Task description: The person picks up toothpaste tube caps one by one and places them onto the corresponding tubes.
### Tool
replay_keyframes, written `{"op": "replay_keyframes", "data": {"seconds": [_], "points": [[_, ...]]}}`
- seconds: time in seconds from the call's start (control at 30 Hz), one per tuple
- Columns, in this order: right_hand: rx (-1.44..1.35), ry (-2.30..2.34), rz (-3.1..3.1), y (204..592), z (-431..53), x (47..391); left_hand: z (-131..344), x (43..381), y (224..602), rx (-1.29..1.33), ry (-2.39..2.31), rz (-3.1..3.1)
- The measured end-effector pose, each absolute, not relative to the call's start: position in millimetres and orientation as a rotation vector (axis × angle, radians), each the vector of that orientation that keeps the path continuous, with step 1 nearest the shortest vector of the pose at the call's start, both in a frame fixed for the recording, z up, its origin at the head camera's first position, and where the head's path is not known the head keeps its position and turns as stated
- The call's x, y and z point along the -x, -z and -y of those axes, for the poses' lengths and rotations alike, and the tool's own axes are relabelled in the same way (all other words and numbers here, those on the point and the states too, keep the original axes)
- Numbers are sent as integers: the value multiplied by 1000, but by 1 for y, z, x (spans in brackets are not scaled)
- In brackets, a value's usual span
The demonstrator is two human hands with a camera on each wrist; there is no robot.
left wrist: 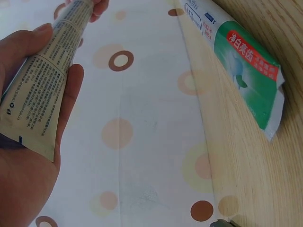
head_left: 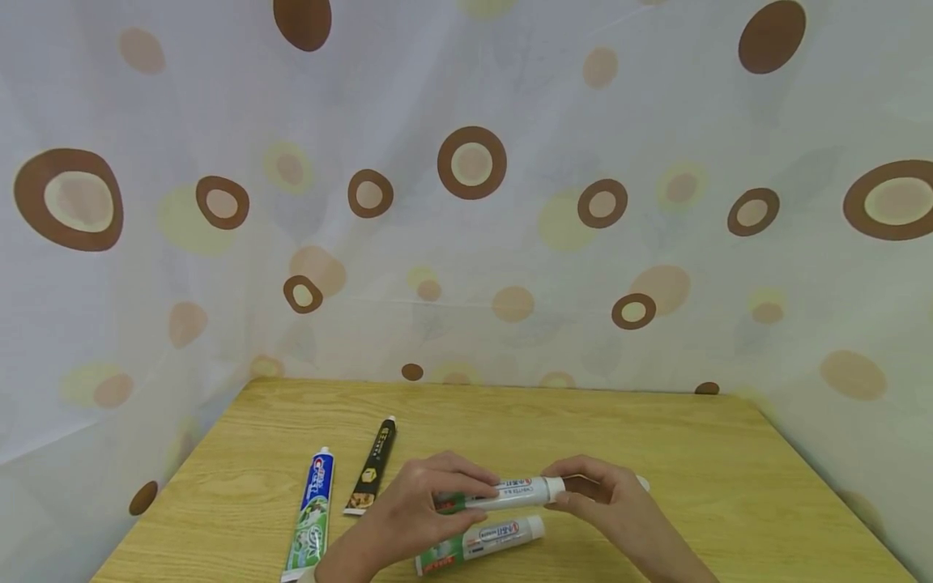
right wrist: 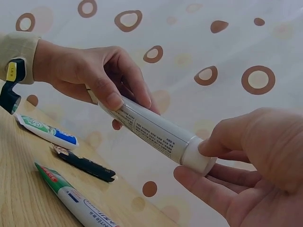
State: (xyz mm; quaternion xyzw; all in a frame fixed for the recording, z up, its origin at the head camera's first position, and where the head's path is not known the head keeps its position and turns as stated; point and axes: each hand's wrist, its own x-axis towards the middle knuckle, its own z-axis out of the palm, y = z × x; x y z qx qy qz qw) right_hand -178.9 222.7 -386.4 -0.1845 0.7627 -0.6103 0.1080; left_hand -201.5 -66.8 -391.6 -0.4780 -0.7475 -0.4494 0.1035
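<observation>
we see the desk, its far edge against a patterned curtain, its near edge out of frame. about midway between left and right edges, two hands hold one tube raised off the surface: the left hand grips its flat-end half between thumb and fingers, the right hand pinches the other end. for any move from here, we judge, the line between the hands matters most: the held tube has its long axis along it, nearly parallel to the far edge, capped end toward the right edge and nearest the right hand. a blue-and-green tube lies toward the left edge, a green-and-white tube on the near side of the held one, a black tube toward the far left corner. the left wrist view gives us the printed back and flat end, hidden in the head view; the right wrist view shows the thumb on the white cap.
</observation>
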Motion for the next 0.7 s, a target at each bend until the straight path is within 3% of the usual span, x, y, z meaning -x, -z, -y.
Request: {"op": "replay_keyframes", "data": {"seconds": [0.7], "points": [[449, 1790, -2307, 386, -222, 179, 66, 202, 392, 1426, 1276, 2188]]}}
